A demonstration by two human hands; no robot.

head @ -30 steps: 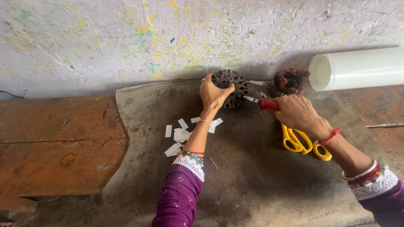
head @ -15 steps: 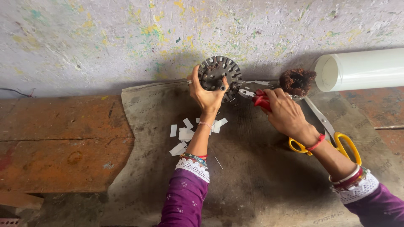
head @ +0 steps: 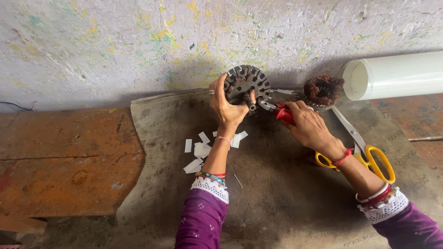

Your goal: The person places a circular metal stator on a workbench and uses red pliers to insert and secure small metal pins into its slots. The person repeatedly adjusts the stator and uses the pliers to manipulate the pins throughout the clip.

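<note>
a: what is held by the left hand (head: 227,102)?

b: a dark slotted stator (head: 246,83), gripped at its rim and tilted up on edge against the wall (head: 138,41), so that its face and central shaft are turned toward the viewer. the fingers are curled tight round the edge, likely so the piece is kept steady while it is worked on.

a: and the right hand (head: 308,127)?

b: it is closed round the red handles of pliers (head: 277,109), whose tips are set right at the stator's lower right edge. whether anything is pinched in the tips cannot be told.

a: where is all this placed?

b: on a grey cloth (head: 277,203) spread over a worn orange-brown surface (head: 69,161); the stator is lifted just above the cloth's far edge.

a: what else is laid nearby?

b: small white paper slips (head: 200,150) are scattered under the left wrist. yellow-handled scissors (head: 364,152) are left beside the right forearm, within easy reach. a brown coil of wire (head: 323,90) is set just right of the pliers.

a: any packages or labels?

b: a white roll (head: 397,76) is laid on its side at the far right, by the wall, its open end facing left. faint print is seen on the cloth, too dim to make out.
</note>
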